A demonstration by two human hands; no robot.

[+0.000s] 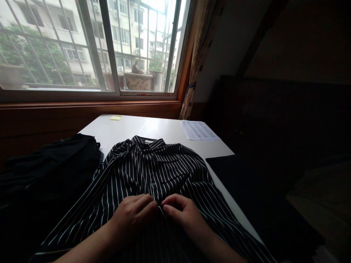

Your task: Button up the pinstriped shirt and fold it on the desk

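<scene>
A black shirt with white stripes point(170, 171) lies front up, its collar pointing at the window and its sleeves spread to both sides. One button shows on the front placket, just above my hands. My left hand point(135, 211) is closed on the shirt at the placket, knuckles up. Close beside it, my right hand point(185, 212) has thumb and forefinger curled together at the placket's edge. The fingers hide the exact spot of cloth between them, and any button there.
The shirt rests on a white table point(153, 126). Printed papers point(199, 130) lie at its far right, a yellow sticky note point(115, 118) at the far left. Dark cloth point(68, 160) is heaped on the left. A dark flat item point(233, 171) overlaps the right edge. A barred window point(131, 47) stands behind.
</scene>
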